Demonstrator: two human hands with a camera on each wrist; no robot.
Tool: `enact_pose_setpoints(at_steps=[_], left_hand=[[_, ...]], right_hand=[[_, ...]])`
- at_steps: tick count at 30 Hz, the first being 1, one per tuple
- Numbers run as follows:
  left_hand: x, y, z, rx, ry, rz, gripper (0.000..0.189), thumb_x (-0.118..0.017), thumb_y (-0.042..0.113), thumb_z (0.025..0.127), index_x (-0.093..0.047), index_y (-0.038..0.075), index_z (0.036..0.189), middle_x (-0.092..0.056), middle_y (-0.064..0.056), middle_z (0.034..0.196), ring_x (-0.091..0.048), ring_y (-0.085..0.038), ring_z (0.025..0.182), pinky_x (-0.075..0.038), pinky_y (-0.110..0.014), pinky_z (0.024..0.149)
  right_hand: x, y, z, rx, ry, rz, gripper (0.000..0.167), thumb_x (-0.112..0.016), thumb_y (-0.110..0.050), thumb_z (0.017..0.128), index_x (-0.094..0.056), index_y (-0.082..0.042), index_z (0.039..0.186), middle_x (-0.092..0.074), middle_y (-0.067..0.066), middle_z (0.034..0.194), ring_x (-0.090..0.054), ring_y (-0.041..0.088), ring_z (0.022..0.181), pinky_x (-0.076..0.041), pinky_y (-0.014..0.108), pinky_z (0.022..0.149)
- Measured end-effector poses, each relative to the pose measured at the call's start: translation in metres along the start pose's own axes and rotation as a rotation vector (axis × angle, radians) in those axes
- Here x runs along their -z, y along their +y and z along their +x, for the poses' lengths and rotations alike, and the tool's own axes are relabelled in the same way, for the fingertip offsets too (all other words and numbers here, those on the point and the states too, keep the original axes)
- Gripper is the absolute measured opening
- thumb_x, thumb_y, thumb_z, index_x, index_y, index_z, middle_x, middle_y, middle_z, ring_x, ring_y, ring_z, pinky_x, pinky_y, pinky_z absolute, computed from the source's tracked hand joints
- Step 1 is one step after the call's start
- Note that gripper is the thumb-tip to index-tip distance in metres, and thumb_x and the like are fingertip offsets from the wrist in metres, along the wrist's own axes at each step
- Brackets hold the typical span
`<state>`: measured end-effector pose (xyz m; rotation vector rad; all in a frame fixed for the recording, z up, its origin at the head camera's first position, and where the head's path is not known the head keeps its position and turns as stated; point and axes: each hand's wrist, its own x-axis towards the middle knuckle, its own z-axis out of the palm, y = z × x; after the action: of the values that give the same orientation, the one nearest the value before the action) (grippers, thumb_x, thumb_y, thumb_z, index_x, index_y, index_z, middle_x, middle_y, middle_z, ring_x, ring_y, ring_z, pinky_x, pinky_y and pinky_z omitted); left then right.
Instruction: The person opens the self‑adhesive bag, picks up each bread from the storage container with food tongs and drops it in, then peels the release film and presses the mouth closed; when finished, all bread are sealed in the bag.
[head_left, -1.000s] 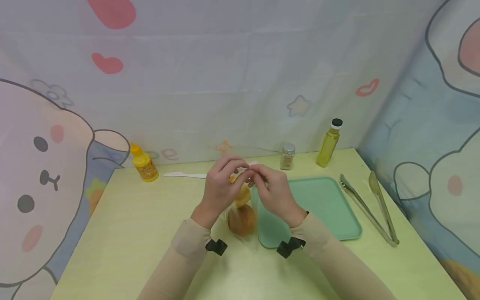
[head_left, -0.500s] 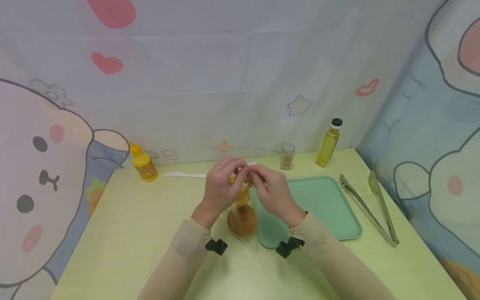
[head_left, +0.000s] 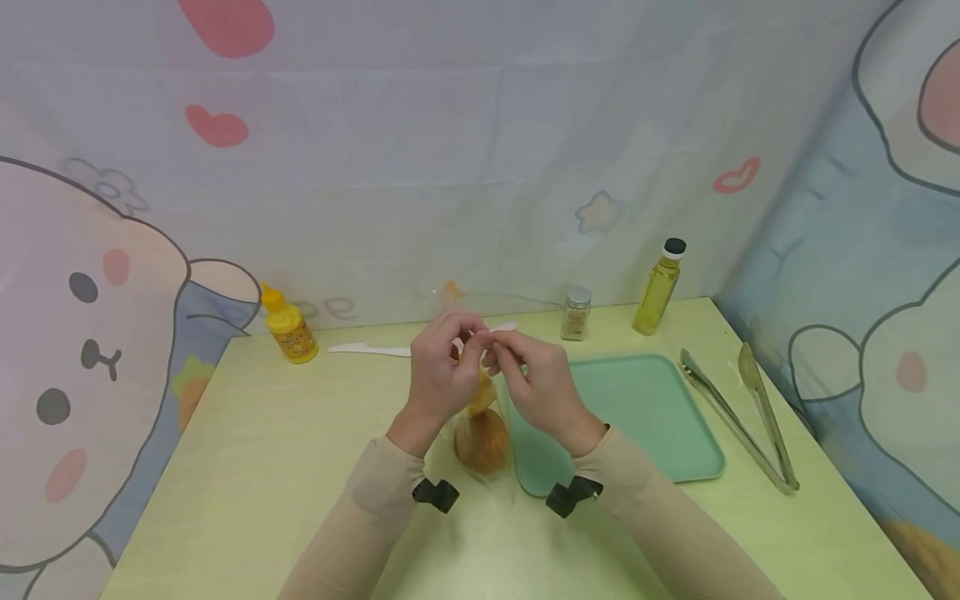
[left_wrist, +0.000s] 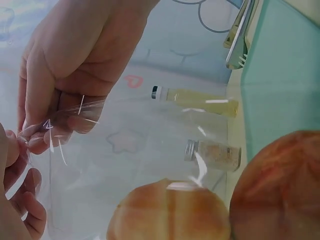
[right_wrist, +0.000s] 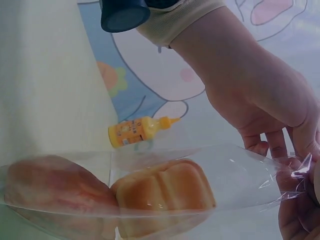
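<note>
A clear plastic bag [right_wrist: 237, 175] holds two pieces of bread, a golden bun [right_wrist: 165, 192] nearer its mouth and a round brown bun [head_left: 482, 442] lower down. My left hand [head_left: 444, 368] and right hand [head_left: 542, 390] meet fingertip to fingertip at the gathered mouth of the bag, both pinching the film. In the left wrist view the right hand's fingers [left_wrist: 42, 142] curl at the crinkled edge. The bag's lower part lies by the left side of the green tray [head_left: 637, 408]. Some of the fingertips hide behind the hands in the head view.
Behind the hands lies a white plastic knife [head_left: 375, 350]. A yellow squeeze bottle [head_left: 290, 329] stands at the back left. A spice jar [head_left: 576, 315] and an oil bottle [head_left: 658, 287] stand at the back right. Metal tongs [head_left: 757, 433] lie right of the tray.
Both hands have shifted slightly left in the head view, still pinching the bag's mouth together. The buns have shifted a little with the bag.
</note>
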<state>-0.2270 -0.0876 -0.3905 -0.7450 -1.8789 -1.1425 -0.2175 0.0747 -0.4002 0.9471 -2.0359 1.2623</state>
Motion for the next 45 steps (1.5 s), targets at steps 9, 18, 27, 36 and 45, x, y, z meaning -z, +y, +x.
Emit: enact_pose_setpoints(at_steps=[9, 18, 27, 36, 45], left_hand=[[0.024, -0.004, 0.012, 0.263, 0.156, -0.23, 0.014, -0.058, 0.005, 0.106, -0.06, -0.007, 0.099, -0.072, -0.021, 0.089, -0.066, -0.018, 0.068, -0.05, -0.02, 0.055], [0.05, -0.013, 0.009, 0.25, 0.118, -0.291, 0.008, -0.073, -0.005, 0.095, -0.067, -0.01, 0.099, -0.072, -0.025, 0.088, -0.072, -0.007, 0.078, -0.06, -0.024, 0.072], [0.076, -0.027, 0.005, 0.16, 0.008, -0.052, 0.011, -0.084, -0.008, 0.084, -0.078, -0.002, 0.092, -0.077, -0.017, 0.087, -0.074, -0.013, 0.076, -0.057, -0.017, 0.077], [0.086, -0.04, -0.002, 0.005, -0.092, 0.224, 0.004, -0.074, -0.002, 0.095, -0.075, 0.001, 0.094, -0.07, -0.011, 0.09, -0.062, -0.021, 0.075, -0.049, -0.023, 0.069], [0.107, -0.054, -0.003, 0.007, -0.039, 0.278, 0.012, -0.065, -0.005, 0.099, -0.065, -0.001, 0.088, -0.064, -0.014, 0.08, -0.057, -0.023, 0.068, -0.049, -0.03, 0.06]], right_hand=[[0.005, 0.004, -0.003, -0.098, 0.042, 0.083, 0.015, -0.057, 0.006, 0.104, -0.072, 0.002, 0.103, -0.075, 0.011, 0.085, -0.074, 0.02, 0.071, -0.064, 0.036, 0.067], [0.015, 0.012, -0.006, -0.147, 0.055, 0.053, 0.016, -0.058, 0.003, 0.105, -0.074, 0.002, 0.105, -0.076, 0.011, 0.086, -0.075, 0.021, 0.072, -0.063, 0.03, 0.067], [0.02, 0.015, -0.004, -0.142, 0.046, 0.017, 0.015, -0.058, 0.005, 0.104, -0.073, 0.002, 0.104, -0.076, 0.011, 0.085, -0.074, 0.02, 0.071, -0.063, 0.034, 0.064], [0.02, 0.017, -0.003, -0.137, 0.047, 0.004, 0.016, -0.057, 0.003, 0.105, -0.073, 0.002, 0.104, -0.076, 0.01, 0.085, -0.074, 0.02, 0.071, -0.063, 0.039, 0.065], [0.024, 0.02, 0.0, -0.12, 0.072, -0.029, 0.015, -0.058, 0.005, 0.104, -0.073, 0.001, 0.102, -0.076, 0.01, 0.084, -0.074, 0.019, 0.07, -0.06, 0.026, 0.062]])
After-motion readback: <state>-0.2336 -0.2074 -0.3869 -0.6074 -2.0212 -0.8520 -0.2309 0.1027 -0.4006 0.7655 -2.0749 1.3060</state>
